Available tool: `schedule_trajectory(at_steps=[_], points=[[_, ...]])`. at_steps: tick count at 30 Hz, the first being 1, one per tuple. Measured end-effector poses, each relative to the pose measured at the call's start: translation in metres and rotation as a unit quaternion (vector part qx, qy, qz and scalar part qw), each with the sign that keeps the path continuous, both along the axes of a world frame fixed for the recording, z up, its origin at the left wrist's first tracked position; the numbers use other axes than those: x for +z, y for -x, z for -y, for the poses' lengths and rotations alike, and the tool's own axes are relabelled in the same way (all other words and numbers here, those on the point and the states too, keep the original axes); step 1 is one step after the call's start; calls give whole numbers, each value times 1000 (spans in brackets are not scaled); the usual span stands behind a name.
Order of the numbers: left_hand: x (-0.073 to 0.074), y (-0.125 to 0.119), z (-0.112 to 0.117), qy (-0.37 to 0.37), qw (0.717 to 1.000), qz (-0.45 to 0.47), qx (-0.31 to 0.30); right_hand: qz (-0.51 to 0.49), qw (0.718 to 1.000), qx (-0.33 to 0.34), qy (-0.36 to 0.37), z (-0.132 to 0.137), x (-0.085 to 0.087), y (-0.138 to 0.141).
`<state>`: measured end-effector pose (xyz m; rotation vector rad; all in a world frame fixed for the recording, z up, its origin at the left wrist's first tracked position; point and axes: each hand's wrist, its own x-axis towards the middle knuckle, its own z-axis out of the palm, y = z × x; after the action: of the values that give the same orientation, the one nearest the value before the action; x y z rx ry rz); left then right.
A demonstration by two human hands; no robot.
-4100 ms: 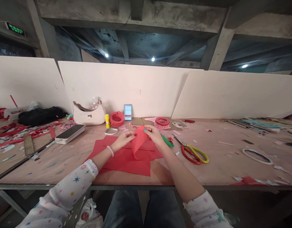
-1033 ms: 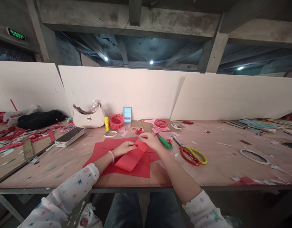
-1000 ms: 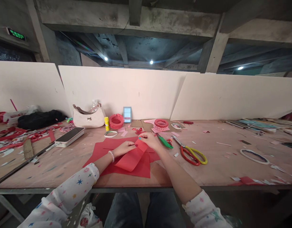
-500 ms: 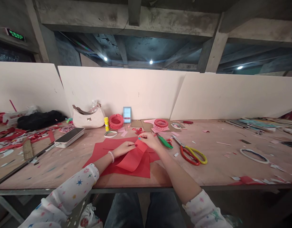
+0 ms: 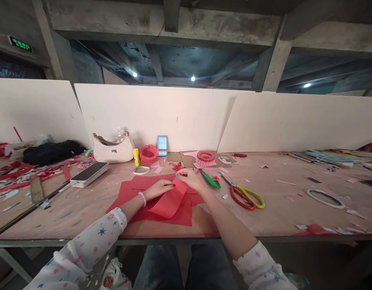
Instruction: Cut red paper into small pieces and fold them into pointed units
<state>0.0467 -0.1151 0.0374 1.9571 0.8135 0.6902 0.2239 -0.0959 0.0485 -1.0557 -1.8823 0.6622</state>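
Left hand (image 5: 158,189) half-closed, pressing folded red paper (image 5: 168,204); right hand (image 5: 191,179) pinching its top corner — green-handled tool (image 5: 209,179) just beside, scissors (image 5: 244,197) farther right on bench (image 5: 279,213).

Paper (image 5: 170,205): plain red, all one colour
My sleeve (image 5: 89,245): white, small blue and pink stars, near the paper
Scissors handles (image 5: 234,196): red and yellow, right of the paper

The left forearm (image 5: 129,207) and right forearm (image 5: 226,215) converge from the lower corners toward center, with the left hand (image 5: 158,189) and right hand (image 5: 192,180) held palm-down, their fingertips (image 5: 177,176) just apart, and a beaded bracelet (image 5: 142,198) on the left wrist.
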Motion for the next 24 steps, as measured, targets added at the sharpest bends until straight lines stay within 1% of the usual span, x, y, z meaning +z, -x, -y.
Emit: schedule_trajectory(at_steps=[3,13,20,24], points=[[1,0,0,-2,1000,-2,2,1,1000,-6,0,0,0,0],[2,-1,2,-2,1000,-5,5,4,1000,6,7,3,3,1],[2,-1,2,17,1000,-8,-3,1,1000,1,8,4,3,0],[1,0,0,-1,1000,-13,4,5,1000,2,9,6,6,1]])
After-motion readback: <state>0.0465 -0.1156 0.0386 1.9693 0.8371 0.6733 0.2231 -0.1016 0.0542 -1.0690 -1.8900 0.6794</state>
